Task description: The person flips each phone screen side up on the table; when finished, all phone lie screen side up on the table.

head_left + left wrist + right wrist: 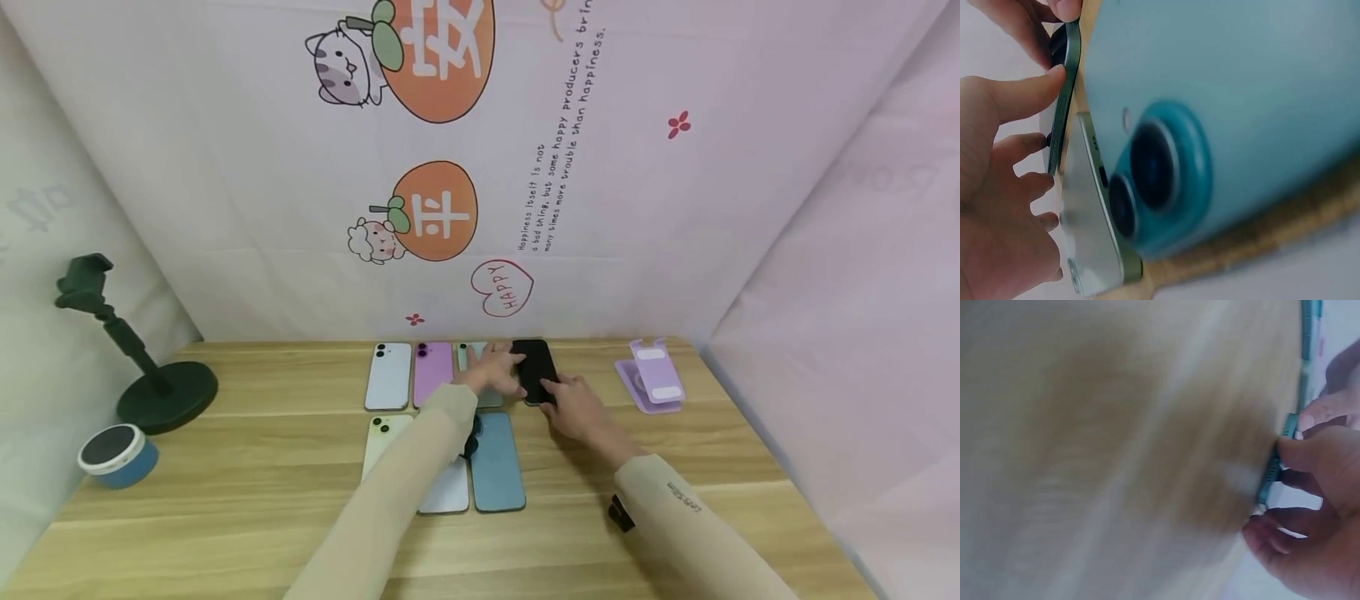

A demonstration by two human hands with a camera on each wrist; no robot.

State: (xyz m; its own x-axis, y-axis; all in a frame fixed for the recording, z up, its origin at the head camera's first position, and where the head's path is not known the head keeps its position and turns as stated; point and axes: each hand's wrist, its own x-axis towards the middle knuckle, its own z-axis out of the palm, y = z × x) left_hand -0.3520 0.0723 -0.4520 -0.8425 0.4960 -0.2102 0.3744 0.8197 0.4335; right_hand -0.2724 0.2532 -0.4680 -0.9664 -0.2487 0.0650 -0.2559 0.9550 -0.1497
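Observation:
A black phone (536, 367) lies screen up at the right end of a row of phones. My right hand (581, 410) holds its near right corner, the thumb on the bottom edge and the fingers around the side, as the right wrist view shows. From the left, my left hand (493, 368) reaches over a pale green phone (1088, 206), spread fingers and thumb touching the black phone's left side. A pink phone (432, 371) and a white phone (388, 379) continue the row leftward. Nearer to me lies a blue phone (501, 471), its camera lenses partly hidden in the head view.
A pale yellow phone (381, 442) and another white phone (447, 492) lie partly under my left forearm. To the right stands a purple phone stand (658, 375). At left are a dark green stand (168, 396) and a blue-and-white round object (120, 457). A printed cloth (600, 192) backs the table.

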